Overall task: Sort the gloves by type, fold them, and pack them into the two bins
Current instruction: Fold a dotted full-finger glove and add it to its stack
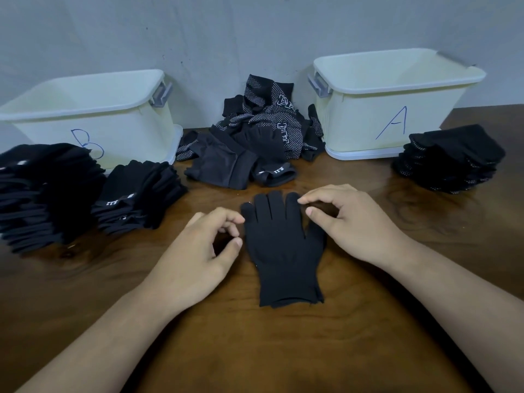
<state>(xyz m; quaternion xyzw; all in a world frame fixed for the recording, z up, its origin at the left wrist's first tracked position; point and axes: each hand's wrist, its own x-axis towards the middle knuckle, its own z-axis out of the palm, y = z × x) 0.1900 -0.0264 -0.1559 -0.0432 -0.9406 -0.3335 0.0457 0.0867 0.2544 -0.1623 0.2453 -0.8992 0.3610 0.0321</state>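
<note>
Your left hand [198,245] is curled and grips nothing, its fingertips just at the left edge of the plain black knit glove [283,251] lying flat on the brown wooden table [283,350]. Your right hand [348,222] curls over the glove's outermost finger; I cannot tell whether it pinches. Further off, two stacks of folded black gloves [139,194] sit left and a stack of dotted gloves [450,160] right. Beyond, a loose heap of unsorted gloves [255,131] lies between the cream plastic bin marked B [93,109] and the cream plastic bin marked A [391,89].
</note>
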